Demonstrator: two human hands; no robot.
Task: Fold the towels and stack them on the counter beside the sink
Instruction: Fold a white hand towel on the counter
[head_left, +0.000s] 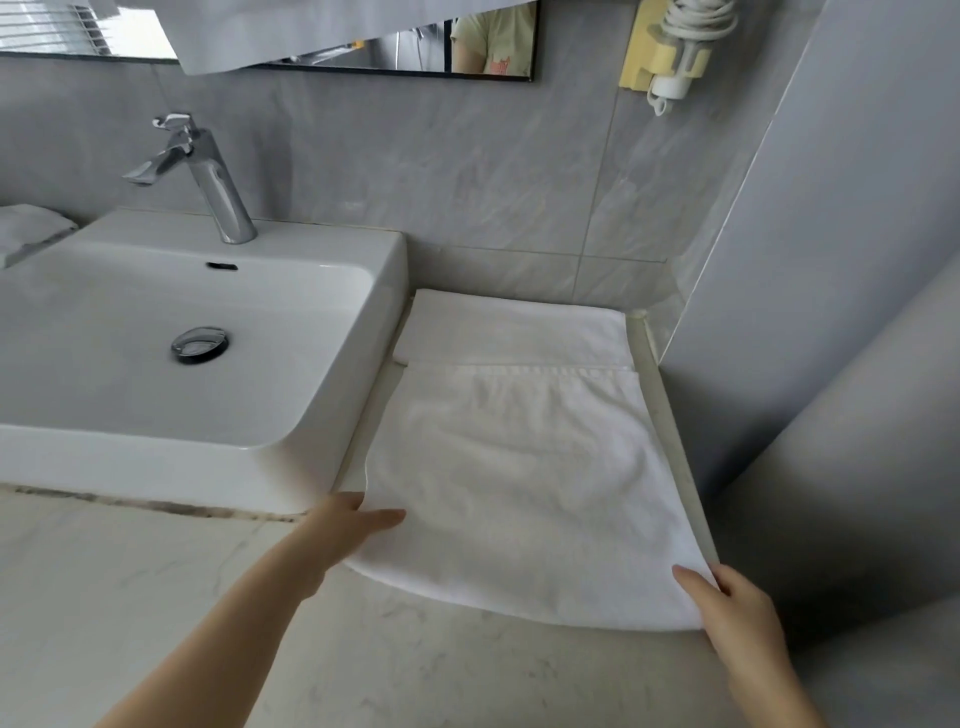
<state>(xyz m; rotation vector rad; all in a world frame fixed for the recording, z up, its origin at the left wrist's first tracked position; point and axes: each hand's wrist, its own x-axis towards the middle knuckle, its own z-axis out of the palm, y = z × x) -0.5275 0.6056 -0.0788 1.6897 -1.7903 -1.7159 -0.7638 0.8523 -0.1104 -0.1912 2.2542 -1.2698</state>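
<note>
Okay, far left edge: a bit of white folded cloth lies beside the sink, mostly cut off. The sink is a white rectangular basin. A chrome faucet stands on its back rim and a chrome drain plug sits in the bottom. A mirror hangs on the grey tile wall above and reflects part of a person's torso.

The left hand is at the front left corner of the counter, just off the sink's front right corner. It pinches the near left corner of the spread towel, one digit on top and the rest hidden under the cloth.

The spread towel is white and lies flat on the counter right of the sink. It covers most of the width, and its near edge reaches past the front edge. A folded towel, also white, lies along the counter's back edge against the wall, touching the spread towel's far hem.

The right hand is at the front right corner. It grips the spread towel's near right corner, thumb on top and fingers curled behind. The two hands are well apart, one per corner.

A hair dryer with a coiled cord sits in a yellowed wall holder above the back right corner.
</note>
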